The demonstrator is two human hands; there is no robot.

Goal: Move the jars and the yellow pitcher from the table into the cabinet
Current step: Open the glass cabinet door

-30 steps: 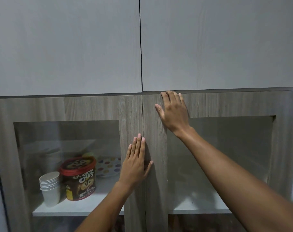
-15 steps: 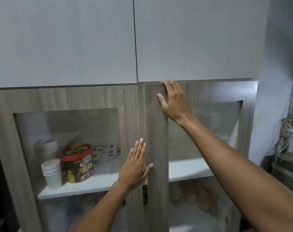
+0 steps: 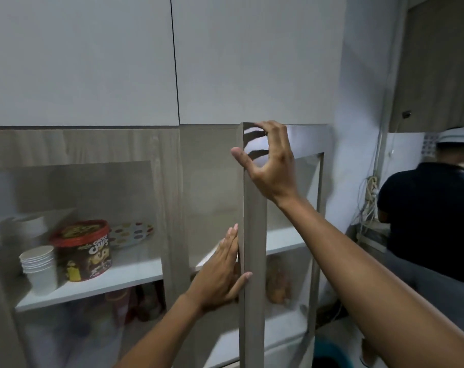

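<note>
The wood-grain cabinet's right glass door (image 3: 253,314) stands partly swung out toward me. My right hand (image 3: 270,166) hooks its fingers over the top corner of that door's free edge. My left hand (image 3: 220,277) holds the same edge lower down, fingers behind it and thumb in front. No table, loose jar or yellow pitcher is in view.
Behind the shut left glass door (image 3: 170,208), a white shelf (image 3: 119,277) carries stacked paper cups (image 3: 39,266), a red-lidded chocolate tub (image 3: 85,251) and a dotted plate (image 3: 131,233). Blurred containers (image 3: 277,282) sit on the lower shelf. A person (image 3: 432,221) stands at the right.
The right door has swung from shut to partly open. My right hand went from flat on its top to hooked over the corner, and my left hand moved onto the door's edge.
</note>
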